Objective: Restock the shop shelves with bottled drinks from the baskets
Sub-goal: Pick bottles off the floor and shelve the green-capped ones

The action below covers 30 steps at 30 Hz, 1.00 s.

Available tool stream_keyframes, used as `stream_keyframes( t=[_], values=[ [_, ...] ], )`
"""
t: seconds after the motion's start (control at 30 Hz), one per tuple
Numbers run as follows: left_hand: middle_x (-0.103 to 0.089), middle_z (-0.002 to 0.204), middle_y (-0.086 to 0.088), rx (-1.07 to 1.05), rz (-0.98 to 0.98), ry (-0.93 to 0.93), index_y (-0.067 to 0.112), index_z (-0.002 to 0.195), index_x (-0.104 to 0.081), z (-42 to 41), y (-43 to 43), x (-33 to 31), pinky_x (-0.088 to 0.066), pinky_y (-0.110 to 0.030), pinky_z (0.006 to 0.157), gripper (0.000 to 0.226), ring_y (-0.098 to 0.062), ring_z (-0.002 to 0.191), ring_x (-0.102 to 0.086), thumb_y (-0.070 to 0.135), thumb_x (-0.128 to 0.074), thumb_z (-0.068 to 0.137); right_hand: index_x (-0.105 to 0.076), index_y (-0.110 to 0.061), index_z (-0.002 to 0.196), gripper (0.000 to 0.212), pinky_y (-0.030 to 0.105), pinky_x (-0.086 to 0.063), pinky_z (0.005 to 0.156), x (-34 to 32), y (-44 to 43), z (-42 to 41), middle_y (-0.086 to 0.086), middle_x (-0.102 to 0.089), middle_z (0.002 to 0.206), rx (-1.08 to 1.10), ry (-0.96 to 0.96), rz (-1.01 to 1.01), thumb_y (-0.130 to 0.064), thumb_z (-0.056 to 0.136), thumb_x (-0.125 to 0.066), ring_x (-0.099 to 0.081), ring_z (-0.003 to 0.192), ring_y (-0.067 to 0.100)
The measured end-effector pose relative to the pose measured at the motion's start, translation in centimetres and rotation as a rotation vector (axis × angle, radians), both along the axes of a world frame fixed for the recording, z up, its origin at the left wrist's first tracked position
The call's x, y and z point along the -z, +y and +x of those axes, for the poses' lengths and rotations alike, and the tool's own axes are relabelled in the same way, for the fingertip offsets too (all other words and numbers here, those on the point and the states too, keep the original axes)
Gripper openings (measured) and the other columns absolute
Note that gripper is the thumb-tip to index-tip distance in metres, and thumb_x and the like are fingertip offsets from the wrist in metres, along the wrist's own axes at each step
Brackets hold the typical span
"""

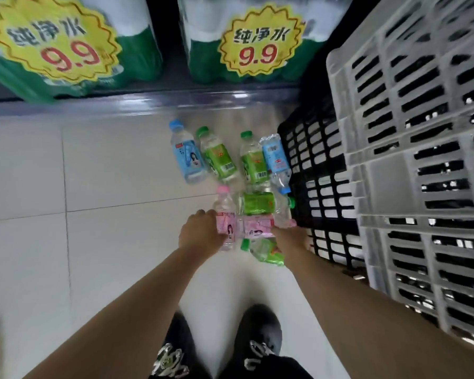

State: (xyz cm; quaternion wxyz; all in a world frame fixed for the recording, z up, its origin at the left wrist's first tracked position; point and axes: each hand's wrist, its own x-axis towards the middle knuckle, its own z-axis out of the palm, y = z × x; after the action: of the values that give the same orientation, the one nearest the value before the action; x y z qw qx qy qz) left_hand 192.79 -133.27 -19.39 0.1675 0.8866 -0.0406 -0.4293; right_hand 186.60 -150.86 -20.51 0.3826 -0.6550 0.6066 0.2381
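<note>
bottles (225,162) on floor (93,173), left of crates (408,160).

Both arms stretched downward, left hand (200,233) gripping pink bottle (225,212), right hand (286,237) grip unclear

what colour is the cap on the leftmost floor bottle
Light blue: the cap on the blue-labelled bottle, seen best in the head view.

Black shoes (259,328), white laces (258,349); black trousers (271,369).
</note>
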Motion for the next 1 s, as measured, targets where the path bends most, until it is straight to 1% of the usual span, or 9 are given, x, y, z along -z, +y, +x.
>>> stream_keyframes(
  t=[0.07,0.2,0.37,0.5,0.6,0.7,0.83,0.9,1.0],
  values=[
    [-0.057,0.114,-0.009,-0.038,-0.005,0.053,0.014,0.123,-0.053,-0.4,-0.4,2.3,-0.049,-0.041,0.091,0.055,-0.029,0.110,-0.055,0.040,-0.069,0.077,-0.054,-0.001,0.104,0.026,0.033,-0.054,0.058,2.0,-0.1,0.2,0.014,-0.061,0.083,0.307,-0.047,0.116,-0.012,0.084,-0.067,-0.060,0.048,0.019],
    [-0.060,0.112,-0.008,-0.169,-0.045,0.175,0.014,0.121,-0.051,-1.0,-1.4,5.5,-0.051,-0.036,0.085,0.067,-0.028,0.105,-0.059,0.042,-0.077,0.065,-0.044,-0.016,0.119,0.045,0.031,-0.048,0.058,5.2,-0.2,1.1,0.020,-0.067,0.102,0.565,-0.162,0.257,0.000,0.081,-0.063,-0.070,0.085,0.031],
    [-0.062,0.114,-0.010,-0.414,-0.103,0.281,0.013,0.119,-0.058,-0.7,-1.8,7.8,-0.051,-0.030,0.074,0.066,-0.026,0.101,-0.060,0.040,-0.077,0.061,-0.060,-0.001,0.114,0.049,0.027,-0.046,0.051,6.8,0.3,1.5,0.015,-0.062,0.099,0.570,-0.104,0.281,-0.018,0.074,-0.082,-0.050,0.069,0.019],
    [-0.066,0.102,-0.008,-0.534,-0.133,0.327,0.010,0.113,-0.063,-0.1,-1.9,7.3,-0.050,-0.025,0.065,0.043,-0.019,0.083,-0.063,0.027,-0.074,0.076,-0.052,0.000,0.125,0.098,0.026,-0.037,0.047,9.2,0.3,1.2,0.019,-0.063,0.107,0.589,-0.118,0.220,-0.035,0.043,-0.091,-0.037,0.054,0.020],
    [-0.064,0.081,-0.002,-0.643,-0.153,0.355,0.005,0.111,-0.060,0.1,-2.0,7.4,-0.041,-0.021,0.049,0.032,-0.010,0.064,-0.056,0.015,-0.072,0.082,-0.055,0.001,0.120,0.070,0.021,-0.035,0.040,7.7,0.7,1.5,0.014,-0.058,0.078,0.666,-0.170,0.273,-0.017,0.060,-0.084,-0.042,0.052,0.018],
    [-0.068,0.091,-0.007,-0.715,-0.179,0.385,0.003,0.110,-0.060,0.2,-1.8,7.4,-0.053,-0.029,0.059,0.038,-0.018,0.077,-0.064,0.019,-0.076,0.080,-0.055,-0.001,0.121,0.072,0.025,-0.041,0.047,7.5,0.9,1.5,0.014,-0.053,0.078,0.692,-0.196,0.297,-0.021,0.058,-0.083,-0.048,0.061,0.022],
    [-0.070,0.099,-0.013,-0.759,-0.214,0.444,0.004,0.103,-0.063,0.1,-1.3,6.3,-0.055,-0.037,0.074,0.026,-0.027,0.090,-0.066,0.018,-0.073,0.084,-0.050,-0.005,0.119,0.069,0.033,-0.051,0.057,6.2,1.4,1.4,0.020,-0.062,0.109,0.746,-0.209,0.284,-0.023,0.061,-0.082,-0.063,0.095,0.030],
    [-0.070,0.099,-0.014,-0.767,-0.235,0.438,0.008,0.094,-0.062,0.2,-1.0,4.8,-0.054,-0.039,0.079,0.016,-0.028,0.091,-0.066,0.017,-0.072,0.084,-0.047,-0.007,0.118,0.070,0.035,-0.053,0.058,4.6,1.5,1.5,0.018,-0.060,0.112,0.754,-0.241,0.261,-0.023,0.060,-0.083,-0.061,0.098,0.030],
    [-0.069,0.104,-0.012,-0.816,-0.259,0.428,0.009,0.105,-0.057,0.6,-0.1,1.9,-0.053,-0.042,0.084,0.029,-0.029,0.096,-0.064,0.021,-0.073,0.084,-0.044,-0.011,0.118,0.070,0.036,-0.056,0.060,1.0,1.9,2.0,0.015,-0.060,0.111,0.706,-0.280,0.253,-0.020,0.062,-0.085,-0.063,0.094,0.028]
  ],
)
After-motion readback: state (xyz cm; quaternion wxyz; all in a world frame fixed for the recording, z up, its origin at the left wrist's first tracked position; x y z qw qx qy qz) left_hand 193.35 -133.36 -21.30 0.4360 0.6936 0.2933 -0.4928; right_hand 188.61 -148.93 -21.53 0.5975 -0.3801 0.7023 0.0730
